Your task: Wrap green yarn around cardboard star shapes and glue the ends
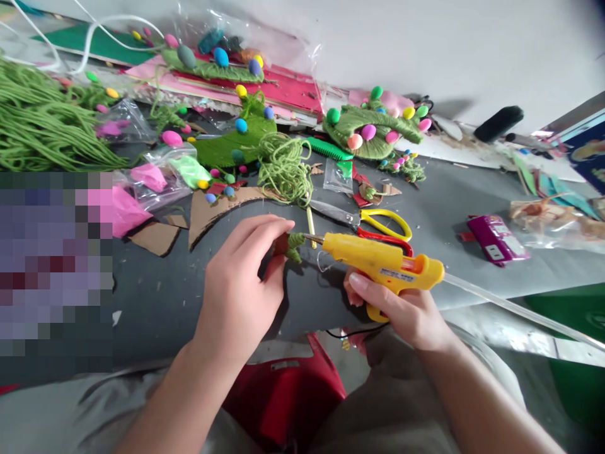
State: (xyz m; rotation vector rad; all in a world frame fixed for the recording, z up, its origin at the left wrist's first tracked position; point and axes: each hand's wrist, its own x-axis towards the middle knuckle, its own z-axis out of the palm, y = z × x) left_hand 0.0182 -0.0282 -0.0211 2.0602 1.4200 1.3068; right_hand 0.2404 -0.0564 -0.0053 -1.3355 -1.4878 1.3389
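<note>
Pinching yarn (pixel 295 247), left fingers (pixel 267 230) slightly parted, right fingers (pixel 373 293) clasping glue gun (pixel 373 257)

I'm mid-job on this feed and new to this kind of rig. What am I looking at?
There is no robot: these are a person's bare hands, in one picture from a camera on their head, looking forward and down. The left hand holds a small green yarn piece; the right hand holds a yellow glue gun, its nozzle at that piece. On the dark table lie scissors, loose green yarn, cardboard scraps and a purple packet.
</note>
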